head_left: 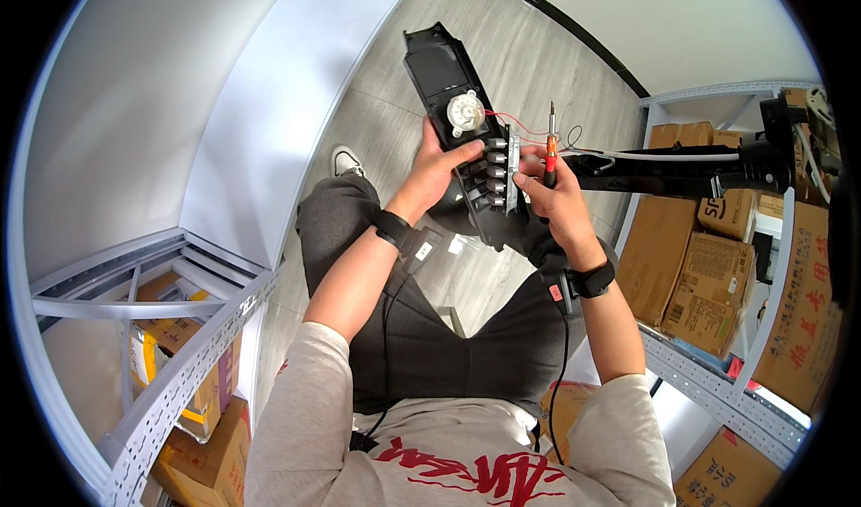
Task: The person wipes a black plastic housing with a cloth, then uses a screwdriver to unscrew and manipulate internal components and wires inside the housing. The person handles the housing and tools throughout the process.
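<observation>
My left hand (pixel 430 173) is closed round the left edge of a long black plastic housing (pixel 439 68), its thumb lying across the front. A round white motor-like part (pixel 465 112) with a red wire sits in the housing. Below that, several grey cylindrical parts (pixel 496 173) stand in a row along a metal strip (pixel 513 171). In my right hand (pixel 560 204) is a screwdriver (pixel 551 139) with a red and black handle, its tip pointing up and away from the housing. My right thumb and fingers are also at the metal strip; whether they grip it I cannot tell.
A long black part (pixel 664 172) with a white cable extends right from near my right hand. Cardboard boxes (pixel 708 292) fill a metal shelf (pixel 717 368) on the right. At lower left stands another shelf (pixel 193 364) with boxes. A white panel (pixel 278 86) rises at left.
</observation>
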`<state>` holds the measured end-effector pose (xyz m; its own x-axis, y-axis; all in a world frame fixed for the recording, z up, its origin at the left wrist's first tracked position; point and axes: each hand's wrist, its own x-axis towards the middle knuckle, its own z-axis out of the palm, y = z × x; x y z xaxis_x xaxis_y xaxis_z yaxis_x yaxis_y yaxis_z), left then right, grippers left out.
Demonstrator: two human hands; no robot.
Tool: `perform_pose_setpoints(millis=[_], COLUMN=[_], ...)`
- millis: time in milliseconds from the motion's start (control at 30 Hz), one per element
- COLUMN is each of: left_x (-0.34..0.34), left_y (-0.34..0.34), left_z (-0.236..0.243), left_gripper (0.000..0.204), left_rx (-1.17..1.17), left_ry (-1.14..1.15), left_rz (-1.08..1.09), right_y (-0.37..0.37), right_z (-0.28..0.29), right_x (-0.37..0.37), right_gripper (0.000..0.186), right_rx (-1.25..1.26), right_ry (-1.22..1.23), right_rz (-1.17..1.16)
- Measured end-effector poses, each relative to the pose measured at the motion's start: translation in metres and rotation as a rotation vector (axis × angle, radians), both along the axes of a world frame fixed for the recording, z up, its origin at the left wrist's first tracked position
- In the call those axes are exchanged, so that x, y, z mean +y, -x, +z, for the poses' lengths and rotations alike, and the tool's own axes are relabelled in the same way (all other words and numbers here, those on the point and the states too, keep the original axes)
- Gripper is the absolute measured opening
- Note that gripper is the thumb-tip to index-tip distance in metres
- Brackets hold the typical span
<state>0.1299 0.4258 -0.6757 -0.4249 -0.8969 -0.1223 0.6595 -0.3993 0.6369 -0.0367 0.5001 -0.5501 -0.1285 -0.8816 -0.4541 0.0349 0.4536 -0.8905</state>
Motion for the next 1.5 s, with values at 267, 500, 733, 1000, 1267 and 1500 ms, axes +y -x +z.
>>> perform_pose_setpoints(millis=[267,500,733,1000,1267,1500], left_x=[0.004,0.012,0.011,0.012,0.013,0.01], left_y=[0.002,0.007,0.003,0.001,0.001,0.0], left_z=[0.007,0.005,0.007,0.009,0.005,0.01], left_gripper=[0.082,0.091,0.093,0.092,0.086,0.089], left_rx=[-0.032,-0.064,-0.007,0.033,0.058,0.088], left_ry=[0.02,0.072,0.059,0.021,0.059,0.005], left_rz=[-0.054,-0.111,-0.18,-0.203,-0.19,-0.215], right_y=[-0.017,-0.033,-0.03,-0.031,-0.024,-0.03], right_z=[-0.011,-0.03,-0.013,-0.005,-0.022,-0.008], right_x=[0.0,-0.002,-0.002,-0.002,0.006,0.008], right_gripper=[0.043,0.03,0.029,0.074,0.09,0.1], right_rx=[0.146,0.488,0.442,0.245,0.377,0.553], right_ry=[0.077,0.2,0.055,0.061,0.174,0.166], right_rz=[-0.032,-0.169,-0.147,0.055,0.172,0.202])
